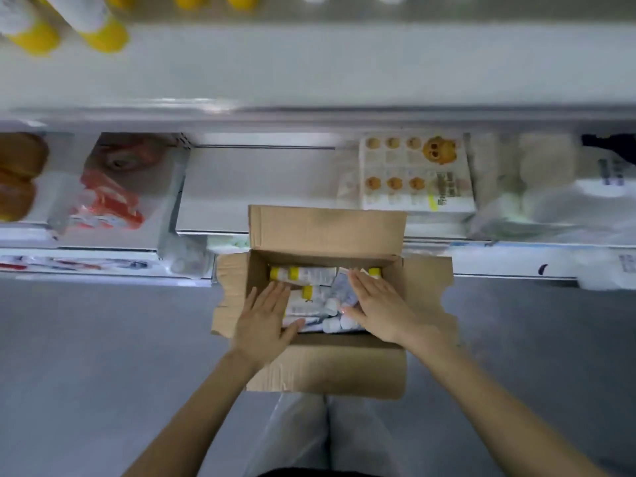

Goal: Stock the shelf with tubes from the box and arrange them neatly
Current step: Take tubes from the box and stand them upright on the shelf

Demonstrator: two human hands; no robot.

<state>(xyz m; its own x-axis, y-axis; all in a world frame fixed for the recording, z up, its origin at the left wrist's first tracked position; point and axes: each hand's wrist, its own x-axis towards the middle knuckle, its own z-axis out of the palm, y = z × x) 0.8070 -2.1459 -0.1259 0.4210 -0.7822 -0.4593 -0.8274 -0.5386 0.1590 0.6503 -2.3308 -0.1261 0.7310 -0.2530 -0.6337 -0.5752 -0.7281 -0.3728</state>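
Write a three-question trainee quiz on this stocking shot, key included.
1. Fill in: the tube along the far wall of the box has a ___ cap.
2. True or false: the box is taped shut.
3. The left hand is: A) clenched; B) open, fingers straight, over the box; C) out of view.

Key: 1 yellow; 2 false; 3 B.

Both hands flat, left hand (265,320), right hand (380,306)
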